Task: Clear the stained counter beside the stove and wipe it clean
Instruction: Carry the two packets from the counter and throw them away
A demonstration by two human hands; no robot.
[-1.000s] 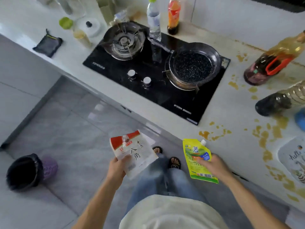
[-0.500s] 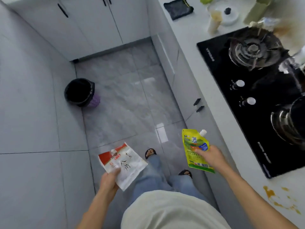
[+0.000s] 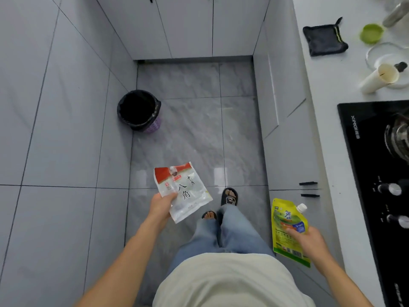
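My left hand [image 3: 160, 207] grips a clear spice packet [image 3: 184, 191] with a red top, held over the grey floor. In my right hand [image 3: 308, 240] is a yellow-green spout pouch [image 3: 287, 227] with a white cap, held upright beside the cabinet fronts. A purple bin with a black liner [image 3: 139, 110] stands on the floor ahead and to the left, well beyond both hands. Along the right edge runs the white counter [image 3: 321, 85] with the black stove [image 3: 374, 173]. The stained stretch of counter is out of view.
A dark folded cloth [image 3: 324, 38], a green lid [image 3: 371, 33], a glass lid and a tipped white cup [image 3: 378, 78] lie on the counter past the stove. White cabinets close off the far end of the narrow floor. My sandalled feet are below.
The view has swung left from the stained counter and stove onto the floor and bin. Both hands keep their packets; the bin now sits nearer the centre of view.
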